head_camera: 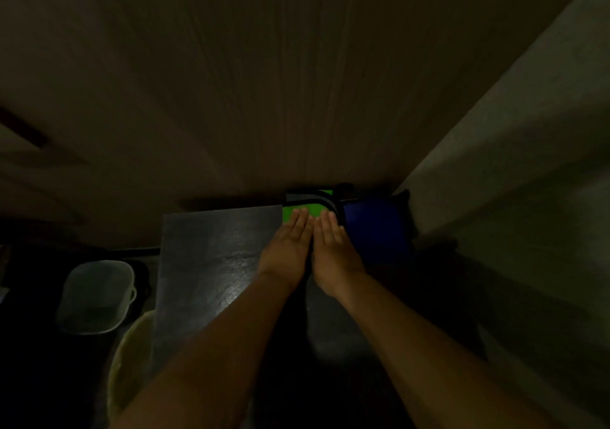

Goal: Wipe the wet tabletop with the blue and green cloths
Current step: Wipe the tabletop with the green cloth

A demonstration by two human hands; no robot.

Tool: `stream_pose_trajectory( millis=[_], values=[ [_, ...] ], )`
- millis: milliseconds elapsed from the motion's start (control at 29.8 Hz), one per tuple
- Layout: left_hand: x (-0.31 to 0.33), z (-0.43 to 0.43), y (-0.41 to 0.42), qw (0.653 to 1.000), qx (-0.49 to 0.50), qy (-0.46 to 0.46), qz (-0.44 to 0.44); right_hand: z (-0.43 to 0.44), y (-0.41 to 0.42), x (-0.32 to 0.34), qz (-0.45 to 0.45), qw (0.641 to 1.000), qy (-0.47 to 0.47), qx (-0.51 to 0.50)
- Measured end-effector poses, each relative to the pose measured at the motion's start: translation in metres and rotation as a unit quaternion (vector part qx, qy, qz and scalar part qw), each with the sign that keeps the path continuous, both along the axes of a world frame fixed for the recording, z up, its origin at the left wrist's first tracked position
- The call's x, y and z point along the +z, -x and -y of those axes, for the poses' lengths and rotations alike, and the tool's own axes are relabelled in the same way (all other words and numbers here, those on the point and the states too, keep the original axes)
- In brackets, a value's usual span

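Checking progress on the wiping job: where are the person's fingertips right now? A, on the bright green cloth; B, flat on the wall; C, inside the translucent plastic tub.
A: both hands, left hand and right hand, reach the bright green cloth beside the dark blue cloth.

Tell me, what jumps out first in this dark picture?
The bright green cloth at the far edge of the tabletop, with the fingertips of the left hand and right hand over it. Just right of it lies the blue cloth, and wet streaks shine on the dark tabletop.
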State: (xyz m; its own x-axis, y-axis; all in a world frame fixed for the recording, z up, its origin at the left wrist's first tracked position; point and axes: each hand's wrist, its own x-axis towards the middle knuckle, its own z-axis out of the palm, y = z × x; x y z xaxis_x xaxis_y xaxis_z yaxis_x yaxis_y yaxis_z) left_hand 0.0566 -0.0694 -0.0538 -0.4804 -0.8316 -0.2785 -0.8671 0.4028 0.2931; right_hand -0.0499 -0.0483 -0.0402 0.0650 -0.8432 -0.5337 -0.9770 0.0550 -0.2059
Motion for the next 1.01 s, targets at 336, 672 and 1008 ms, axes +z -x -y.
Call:
stream_pose_trajectory(
  millis=[336,672,1008],
  values=[
    [-0.006,-0.001,-0.01,0.998,-0.018,0.006,0.059,0.003,-0.015,-0.001,-0.017,0.999,-0.044,0.002],
    [0.003,0.006,-0.067,0.998,0.002,-0.007,0.064,0.011,-0.071,0.009,-0.036,0.997,-0.051,0.044],
    [0.007,0.01,-0.155,0.998,0.05,-0.025,0.023,0.023,-0.152,0.012,-0.016,0.995,-0.051,0.086]
  ],
)
